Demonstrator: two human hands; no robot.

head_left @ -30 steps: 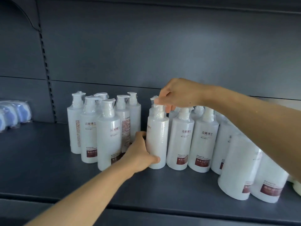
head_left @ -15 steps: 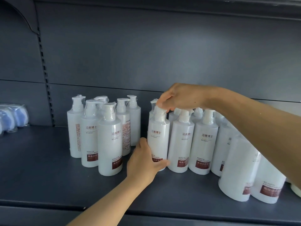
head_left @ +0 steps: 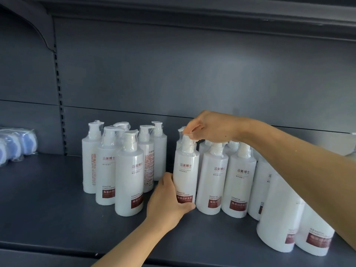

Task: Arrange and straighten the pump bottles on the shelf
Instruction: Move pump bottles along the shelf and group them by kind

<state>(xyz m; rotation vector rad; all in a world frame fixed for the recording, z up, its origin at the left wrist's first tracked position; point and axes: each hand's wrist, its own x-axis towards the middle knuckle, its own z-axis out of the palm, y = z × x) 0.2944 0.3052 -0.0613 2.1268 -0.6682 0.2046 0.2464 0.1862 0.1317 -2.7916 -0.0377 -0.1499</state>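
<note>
A white pump bottle (head_left: 185,170) with a dark red label stands upright mid-shelf, its label facing me. My left hand (head_left: 167,201) grips its base from the left, thumb across the front. My right hand (head_left: 208,128) pinches its wrapped pump head from above. Left of it stands a cluster of several white pump bottles (head_left: 129,176), some turned backward. To the right, a row of matching bottles (head_left: 237,180) runs toward the shelf's front edge, partly hidden by my right forearm.
The dark grey shelf (head_left: 48,209) has bare surface at the left and front. Blue wrapped packs (head_left: 17,145) lie at the far left. A slotted upright (head_left: 59,97) runs up the back panel. Another shelf hangs overhead.
The held bottle has turned so its label now faces me. My left hand slid lower round its base. My right hand stayed on the pump head.
</note>
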